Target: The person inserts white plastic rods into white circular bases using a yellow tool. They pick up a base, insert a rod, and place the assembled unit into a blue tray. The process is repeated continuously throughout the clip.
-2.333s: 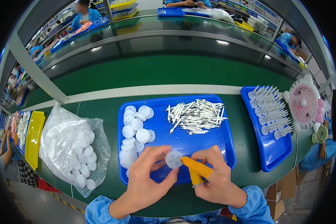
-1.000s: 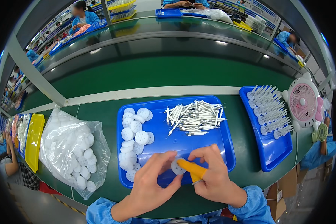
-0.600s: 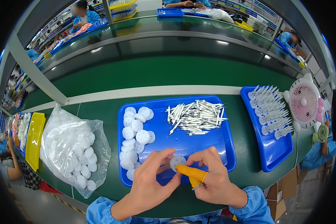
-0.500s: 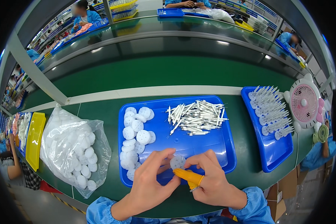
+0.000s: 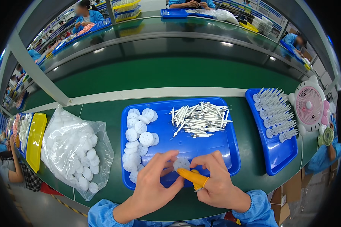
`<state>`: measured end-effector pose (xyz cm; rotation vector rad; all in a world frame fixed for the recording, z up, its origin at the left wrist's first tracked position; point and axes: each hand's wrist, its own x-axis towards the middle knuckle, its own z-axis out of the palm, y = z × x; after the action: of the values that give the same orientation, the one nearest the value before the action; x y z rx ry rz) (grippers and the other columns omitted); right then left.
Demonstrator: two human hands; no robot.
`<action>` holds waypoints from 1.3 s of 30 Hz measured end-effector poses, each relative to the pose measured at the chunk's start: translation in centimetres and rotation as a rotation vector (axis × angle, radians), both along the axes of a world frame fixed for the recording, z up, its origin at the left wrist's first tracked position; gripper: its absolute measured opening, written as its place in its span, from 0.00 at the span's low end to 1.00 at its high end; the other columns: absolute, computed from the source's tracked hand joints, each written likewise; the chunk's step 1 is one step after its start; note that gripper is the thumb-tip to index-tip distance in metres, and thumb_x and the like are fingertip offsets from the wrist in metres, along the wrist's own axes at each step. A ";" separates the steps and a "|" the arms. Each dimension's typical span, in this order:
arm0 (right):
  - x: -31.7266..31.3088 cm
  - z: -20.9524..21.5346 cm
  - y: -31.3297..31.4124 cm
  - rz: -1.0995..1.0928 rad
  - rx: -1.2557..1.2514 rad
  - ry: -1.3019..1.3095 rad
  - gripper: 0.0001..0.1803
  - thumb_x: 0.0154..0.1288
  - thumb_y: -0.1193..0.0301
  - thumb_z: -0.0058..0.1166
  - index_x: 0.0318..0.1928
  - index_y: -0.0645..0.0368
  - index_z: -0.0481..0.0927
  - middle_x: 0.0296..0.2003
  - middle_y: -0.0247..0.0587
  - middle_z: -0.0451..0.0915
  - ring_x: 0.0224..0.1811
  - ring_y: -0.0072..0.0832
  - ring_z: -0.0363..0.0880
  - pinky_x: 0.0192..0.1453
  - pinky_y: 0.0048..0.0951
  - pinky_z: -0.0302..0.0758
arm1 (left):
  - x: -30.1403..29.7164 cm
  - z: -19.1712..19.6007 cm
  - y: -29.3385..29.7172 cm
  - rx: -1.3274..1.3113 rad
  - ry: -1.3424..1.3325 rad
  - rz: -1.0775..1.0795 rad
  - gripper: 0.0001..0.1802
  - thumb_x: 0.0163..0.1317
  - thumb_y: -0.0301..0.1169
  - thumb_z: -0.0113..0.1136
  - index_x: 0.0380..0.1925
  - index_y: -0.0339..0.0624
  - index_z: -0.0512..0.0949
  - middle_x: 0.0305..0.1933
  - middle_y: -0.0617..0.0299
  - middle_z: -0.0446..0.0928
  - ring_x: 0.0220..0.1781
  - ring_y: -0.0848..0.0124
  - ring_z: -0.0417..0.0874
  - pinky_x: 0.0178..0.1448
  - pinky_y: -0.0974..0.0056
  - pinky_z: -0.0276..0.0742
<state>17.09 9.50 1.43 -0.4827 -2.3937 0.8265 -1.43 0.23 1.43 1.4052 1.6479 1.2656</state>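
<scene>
Above the near edge of a blue tray (image 5: 201, 148), a translucent white perforated disc (image 5: 181, 164) is held between my two hands. My left hand (image 5: 153, 185) curls round the disc's left side, fingertips at its edge and thumb below. My right hand (image 5: 216, 183) pinches at its right side; a yellow finger cot (image 5: 193, 178) covers one finger, whose tip lies against the disc's lower edge. Whether a thin part sits in that pinch is hidden. Along the tray's left side lie more white discs (image 5: 140, 126). White thin-tipped sticks (image 5: 201, 119) are heaped at its far right.
Left of the tray lies a clear plastic bag (image 5: 77, 151) of white discs, beside a yellow tray (image 5: 36, 142). On the right, another blue tray (image 5: 280, 157) holds rows of discs with upright sticks (image 5: 274, 109). A pink and white fan (image 5: 308, 104) stands beyond it. Other people work across the bench.
My right index fingertip and the yellow-covered finger have shifted slightly at the disc. My left hand keeps nearly the same place, and the disc stays between both hands.
</scene>
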 end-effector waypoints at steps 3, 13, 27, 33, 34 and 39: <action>-0.3 0.1 0.1 -0.025 0.024 -0.029 0.19 0.39 0.84 0.64 0.38 0.71 0.90 0.50 0.49 0.77 0.49 0.45 0.71 0.52 0.43 0.67 | 0.2 -0.1 0.0 0.008 0.021 -0.005 0.34 0.58 0.19 0.75 0.66 0.37 0.75 0.54 0.49 0.81 0.55 0.57 0.90 0.59 0.56 0.92; 0.0 -0.1 -0.1 0.009 -0.067 0.026 0.24 0.38 0.86 0.61 0.42 0.69 0.90 0.50 0.47 0.78 0.46 0.44 0.72 0.48 0.41 0.73 | -0.2 -0.1 -0.2 0.019 0.030 0.010 0.34 0.59 0.20 0.75 0.66 0.37 0.75 0.53 0.49 0.81 0.55 0.57 0.90 0.58 0.56 0.92; 7.1 2.3 2.0 -0.176 -0.459 0.056 0.15 0.68 0.74 0.70 0.53 0.61 0.84 0.44 0.46 0.87 0.45 0.40 0.85 0.53 0.38 0.81 | 0.4 -0.2 -0.4 0.021 -0.361 -0.110 0.30 0.64 0.19 0.71 0.66 0.32 0.74 0.61 0.51 0.80 0.69 0.61 0.80 0.72 0.57 0.75; 18.8 1.2 6.3 -0.790 -0.452 0.357 0.10 0.67 0.79 0.68 0.48 0.65 0.90 0.39 0.37 0.91 0.41 0.20 0.87 0.46 0.23 0.79 | -0.2 -0.5 -0.6 -0.167 -0.170 -0.101 0.25 0.68 0.18 0.66 0.65 0.31 0.76 0.66 0.52 0.79 0.68 0.63 0.81 0.74 0.59 0.74; 20.6 0.8 7.1 -0.892 -0.392 0.344 0.08 0.69 0.80 0.66 0.47 0.66 0.90 0.37 0.35 0.90 0.38 0.19 0.85 0.45 0.22 0.79 | -0.2 -0.6 -0.5 -0.170 -0.151 -0.118 0.25 0.68 0.18 0.66 0.65 0.31 0.76 0.67 0.52 0.79 0.68 0.62 0.81 0.75 0.59 0.73; 23.6 -1.1 10.5 -1.195 -0.069 -0.025 0.12 0.62 0.82 0.62 0.46 0.73 0.88 0.23 0.44 0.81 0.24 0.24 0.79 0.29 0.32 0.71 | -0.5 -1.4 -0.1 -0.155 -0.072 -0.113 0.25 0.67 0.18 0.68 0.63 0.31 0.77 0.63 0.52 0.80 0.65 0.63 0.82 0.72 0.60 0.74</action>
<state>40.70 19.96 0.36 -1.6870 -1.6012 0.3178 -1.98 0.17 0.05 1.3235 1.5607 1.0879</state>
